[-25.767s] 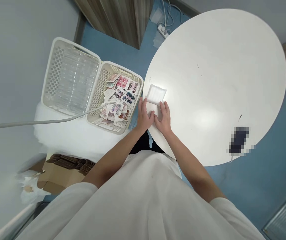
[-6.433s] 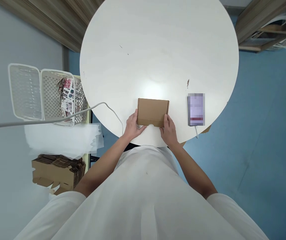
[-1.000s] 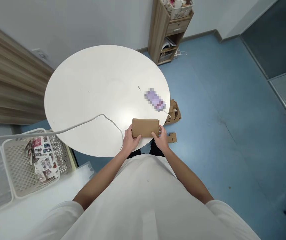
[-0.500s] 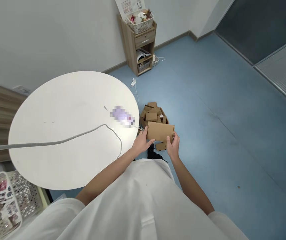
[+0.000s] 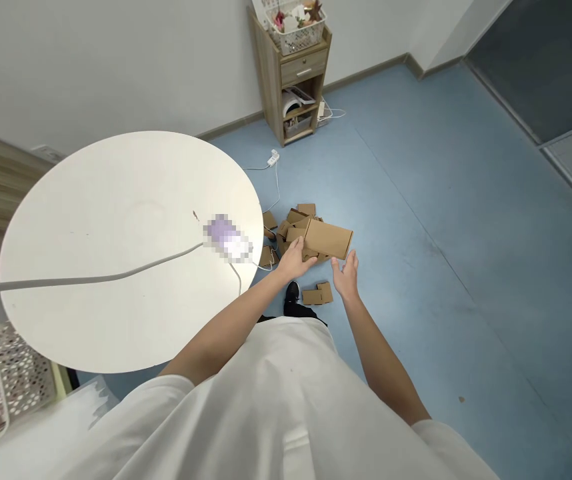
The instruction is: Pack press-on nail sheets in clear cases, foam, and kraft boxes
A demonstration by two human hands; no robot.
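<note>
A closed brown cardboard box is in front of my hands, over a pile of similar boxes on the floor. My left hand is at its lower left side, fingers stretched and thumb apart; whether the fingertips touch the cardboard is unclear. Below the box's right corner is my right hand, its fingers and thumb spread with nothing gripped between them. The pile of cardboard boxes is partly hidden behind the box and my left hand.
A round white table stands at the left, bearing a blurred purple item and a grey cable arm. Small boxes lie near my shoe. A wooden cabinet and a white plug strip are farther back.
Both hands have loosened from the cardboard box, which has moved forward and tilted. My right hand has opened below it. The view has shifted, showing more of the pile.
</note>
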